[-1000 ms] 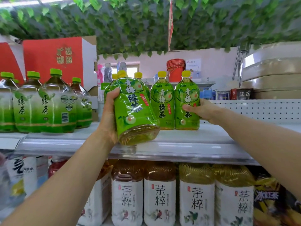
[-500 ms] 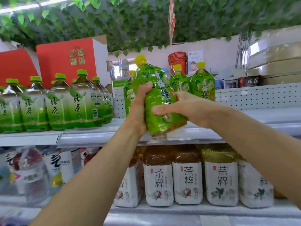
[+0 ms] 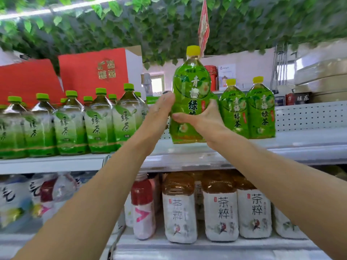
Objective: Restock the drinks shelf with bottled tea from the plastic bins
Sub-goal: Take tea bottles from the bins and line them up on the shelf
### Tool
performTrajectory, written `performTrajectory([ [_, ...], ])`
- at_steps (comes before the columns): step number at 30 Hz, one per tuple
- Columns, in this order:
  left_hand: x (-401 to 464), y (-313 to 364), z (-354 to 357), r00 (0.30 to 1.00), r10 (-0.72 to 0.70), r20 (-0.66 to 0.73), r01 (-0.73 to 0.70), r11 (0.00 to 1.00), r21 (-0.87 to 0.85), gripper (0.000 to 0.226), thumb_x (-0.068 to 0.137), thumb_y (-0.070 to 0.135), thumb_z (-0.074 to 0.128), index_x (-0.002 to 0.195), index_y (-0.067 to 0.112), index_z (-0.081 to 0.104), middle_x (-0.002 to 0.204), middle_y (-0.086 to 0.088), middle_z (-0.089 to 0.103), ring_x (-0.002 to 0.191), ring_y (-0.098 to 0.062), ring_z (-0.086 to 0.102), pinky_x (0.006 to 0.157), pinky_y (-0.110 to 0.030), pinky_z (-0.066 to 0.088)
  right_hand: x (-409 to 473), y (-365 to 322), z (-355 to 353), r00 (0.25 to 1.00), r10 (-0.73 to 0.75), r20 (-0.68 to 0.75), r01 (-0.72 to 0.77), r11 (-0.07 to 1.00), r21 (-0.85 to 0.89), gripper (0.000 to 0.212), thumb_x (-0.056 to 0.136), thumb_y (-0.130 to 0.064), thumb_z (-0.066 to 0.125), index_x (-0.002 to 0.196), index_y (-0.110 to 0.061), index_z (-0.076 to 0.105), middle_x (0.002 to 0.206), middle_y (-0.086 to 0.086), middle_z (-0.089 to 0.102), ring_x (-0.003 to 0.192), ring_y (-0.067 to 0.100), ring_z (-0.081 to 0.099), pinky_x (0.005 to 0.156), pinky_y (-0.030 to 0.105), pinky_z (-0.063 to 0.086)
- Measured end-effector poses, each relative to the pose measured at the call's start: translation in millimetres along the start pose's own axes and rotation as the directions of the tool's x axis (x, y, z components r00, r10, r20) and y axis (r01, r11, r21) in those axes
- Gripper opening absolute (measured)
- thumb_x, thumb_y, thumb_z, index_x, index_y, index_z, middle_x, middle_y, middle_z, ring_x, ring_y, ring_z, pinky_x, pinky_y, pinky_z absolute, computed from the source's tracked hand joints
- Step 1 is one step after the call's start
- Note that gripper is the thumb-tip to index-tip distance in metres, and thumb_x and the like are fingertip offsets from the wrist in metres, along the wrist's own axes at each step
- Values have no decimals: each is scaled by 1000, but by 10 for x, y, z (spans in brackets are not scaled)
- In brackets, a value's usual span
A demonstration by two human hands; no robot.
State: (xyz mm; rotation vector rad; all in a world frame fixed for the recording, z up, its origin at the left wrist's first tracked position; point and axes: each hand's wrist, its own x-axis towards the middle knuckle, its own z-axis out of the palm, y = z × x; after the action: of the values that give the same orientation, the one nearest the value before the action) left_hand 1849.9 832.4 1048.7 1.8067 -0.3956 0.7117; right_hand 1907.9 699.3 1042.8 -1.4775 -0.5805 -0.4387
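Observation:
A big green-labelled tea bottle (image 3: 189, 87) with a yellow cap stands upright over the upper shelf (image 3: 187, 156), its base at the shelf surface. My right hand (image 3: 204, 119) grips its lower half, thumb across the front label. My left hand (image 3: 159, 113) presses flat against the bottle's left side with straight fingers. Two matching yellow-capped bottles (image 3: 247, 109) stand just to its right. No plastic bin is in view.
A row of green-capped tea bottles (image 3: 97, 124) fills the shelf's left part, with red boxes (image 3: 93, 72) behind. White-labelled amber tea bottles (image 3: 219, 207) line the lower shelf. A red hanging sign (image 3: 203, 25) and leafy ceiling hang close above the held bottle's cap.
The bottle went from tilted to upright and moved right, beside the two matching bottles. My right hand now grips it; my left hand loosened from a grip to a flat press.

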Motion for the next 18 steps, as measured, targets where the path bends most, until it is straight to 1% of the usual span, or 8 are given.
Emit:
performTrajectory([
  [2,-49,-104,-99,999,-24,25,25,999,-47,37,102,63,29,121,50,58,114,41,63,114,12,56,101,-33,44,38,82,129,999,3,-38,-5,999,-46,107,51,-39,96,133,-23,29,101,-17,48,103,8,49,95,30,40],
  [4,-82,-193,-159,997,-45,64,49,996,-68,35,102,62,23,104,52,57,90,49,62,90,27,57,85,-19,43,60,175,247,999,11,-52,-16,996,-90,108,51,-40,96,134,-24,28,104,-14,46,104,9,46,94,30,37],
  [5,-91,-233,-180,995,-55,84,62,995,-78,38,100,64,21,105,51,56,90,49,62,89,27,57,84,-18,41,74,218,300,998,25,-55,-31,994,-108,106,51,-39,96,131,-24,28,109,-9,47,108,12,47,96,33,39],
  [7,-86,-318,-223,991,-76,108,85,993,-79,50,97,69,20,126,48,55,114,43,60,113,15,55,96,-22,41,100,281,374,997,45,-59,-54,986,-161,103,49,-38,97,125,-25,28,115,-5,47,115,18,47,98,36,38],
  [9,-91,-380,-258,987,-112,114,122,989,-82,76,90,75,22,152,34,38,148,23,46,137,-6,45,112,-30,36,113,299,417,996,66,-66,-80,969,-235,110,49,-39,97,131,-23,26,124,0,47,124,24,45,103,38,37],
  [10,-98,-394,-266,985,-124,121,134,988,-75,88,84,79,23,156,30,31,157,14,38,142,-12,40,116,-34,33,116,291,427,994,84,-69,-99,957,-271,116,49,-40,96,138,-22,23,132,3,46,129,26,43,108,43,37],
  [13,-108,-436,-256,986,-115,124,124,990,-70,104,74,91,23,158,29,28,163,6,32,146,-16,35,123,-46,26,112,247,413,990,139,-35,-142,924,-356,130,52,-45,94,150,-21,12,150,10,38,137,31,39,110,47,35],
  [18,-92,-542,-214,995,-64,75,75,986,-148,102,72,88,28,155,29,35,159,6,40,146,-14,35,123,-48,25,150,230,322,951,296,86,-210,825,-525,145,60,-42,92,155,-16,-13,163,8,18,147,28,23,116,43,24],
])
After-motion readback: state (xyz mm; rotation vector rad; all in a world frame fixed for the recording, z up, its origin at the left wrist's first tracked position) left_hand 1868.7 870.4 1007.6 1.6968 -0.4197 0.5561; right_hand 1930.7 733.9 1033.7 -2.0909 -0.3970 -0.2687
